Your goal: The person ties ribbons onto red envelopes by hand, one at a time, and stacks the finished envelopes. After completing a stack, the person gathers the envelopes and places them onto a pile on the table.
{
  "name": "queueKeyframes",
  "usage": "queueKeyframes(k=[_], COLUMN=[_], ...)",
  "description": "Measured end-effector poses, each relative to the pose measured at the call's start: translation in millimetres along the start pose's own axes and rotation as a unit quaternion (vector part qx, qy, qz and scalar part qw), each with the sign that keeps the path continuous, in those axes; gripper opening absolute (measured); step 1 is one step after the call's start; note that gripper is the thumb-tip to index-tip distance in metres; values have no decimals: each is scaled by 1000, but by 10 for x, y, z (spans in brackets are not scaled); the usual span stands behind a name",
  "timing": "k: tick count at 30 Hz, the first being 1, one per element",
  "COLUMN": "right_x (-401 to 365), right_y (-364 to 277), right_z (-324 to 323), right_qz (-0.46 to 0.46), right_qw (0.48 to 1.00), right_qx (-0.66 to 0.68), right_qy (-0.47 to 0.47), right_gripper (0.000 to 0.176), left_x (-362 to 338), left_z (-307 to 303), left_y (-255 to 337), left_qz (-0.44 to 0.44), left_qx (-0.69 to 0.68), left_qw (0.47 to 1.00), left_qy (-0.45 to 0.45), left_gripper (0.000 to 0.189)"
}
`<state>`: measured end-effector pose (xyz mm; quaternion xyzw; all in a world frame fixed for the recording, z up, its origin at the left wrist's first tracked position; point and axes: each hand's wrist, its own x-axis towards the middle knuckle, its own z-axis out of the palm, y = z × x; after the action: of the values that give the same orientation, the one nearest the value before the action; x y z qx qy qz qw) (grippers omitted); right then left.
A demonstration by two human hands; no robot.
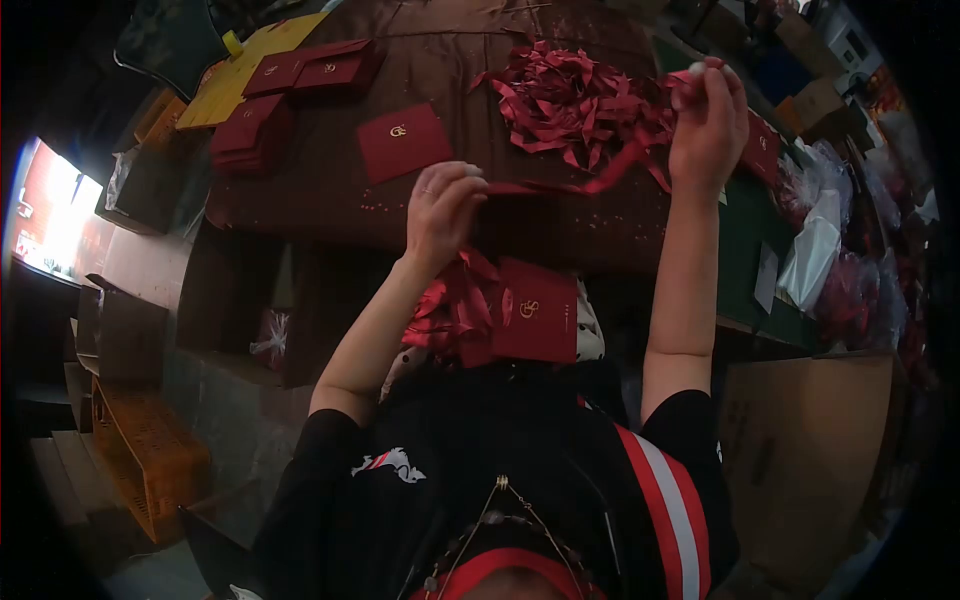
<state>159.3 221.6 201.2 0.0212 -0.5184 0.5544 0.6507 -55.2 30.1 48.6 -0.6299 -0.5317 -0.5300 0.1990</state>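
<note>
A red ribbon (pixel 570 188) runs between my two hands over the table's near edge. My left hand (pixel 443 212) has its fingers closed on one end of it. Higher up at the right, my right hand (pixel 708 130) pinches another part, beside a heap of red ribbons (pixel 560 100). Just beyond my left hand lies a flat red card or envelope (pixel 404 142) with a gold emblem. On my lap rest a similar red piece (pixel 536 312) with a gold emblem and a bunch of red ribbons (pixel 450 315).
Stacks of red pieces (pixel 250 135) sit at the left of the brown-covered table (pixel 320 200), near a yellow sheet (pixel 235 75). Plastic bags (pixel 815 240) are at the right. An orange crate (pixel 150 455) and cardboard boxes (pixel 810 440) stand on the floor.
</note>
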Motion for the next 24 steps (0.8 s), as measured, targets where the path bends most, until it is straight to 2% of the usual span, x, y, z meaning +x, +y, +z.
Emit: queueKeyframes(k=[1,2,3,4,6,8,9,12,14,15,16,17,18,20,23,24], right_x=[-96,-216,-328,-448,-703,-889,-983,-1320,-1540,-1630,-1701,-1769,-1793,-1816,-1853,-1850], right_y=[-114,-210,-288,-333,-318,-210,-127,365,834,976,1085,1181,1209,1248,1285,1290], right_z=[57,152,215,215,159,185,189,138,-28,-78,-94,-130,-104,-114,-131,-136], right_qz=[1,-37,-75,-75,-102,-92,-37,127,102,101,151,202,230,225,214,196], right_qw=[1000,998,992,993,969,943,939,912,891,891,889,883,859,865,860,864], right_qx=[-1,-39,-76,-77,-223,-310,-321,-358,-403,-401,-400,-397,-435,-425,-436,-436], right_qy=[-2,29,60,58,-14,-85,-116,-157,-185,-184,-166,-147,-141,-146,-156,-160], right_gripper=[13,13,13,13,12,9,8,10,14,14,15,15,17,17,17,17], left_x=[68,111,188,231,257,224,195,27,-42,-76,-101,-141,-148,-228,-311,-316], left_z=[-5,-7,-25,-27,42,167,235,449,478,459,418,333,259,135,165,177], left_y=[-32,-20,28,45,-83,-148,-168,-346,-372,-334,-274,-232,-169,-51,35,40], left_qz=[-31,-33,-158,-279,-299,-348,-369,-364,-364,-259,-147,-132,-134,-226,-290,-304], left_qx=[-16,-16,-105,-192,-196,-188,-183,-109,-73,49,171,216,218,214,238,230], left_qw=[998,998,980,937,932,918,911,924,927,964,974,967,966,941,905,903], left_qy=[46,48,66,82,65,24,8,-36,-55,-20,15,-11,-15,-134,-200,-197], left_gripper=[15,15,13,12,17,20,22,26,31,35,40,47,47,53,59,65])
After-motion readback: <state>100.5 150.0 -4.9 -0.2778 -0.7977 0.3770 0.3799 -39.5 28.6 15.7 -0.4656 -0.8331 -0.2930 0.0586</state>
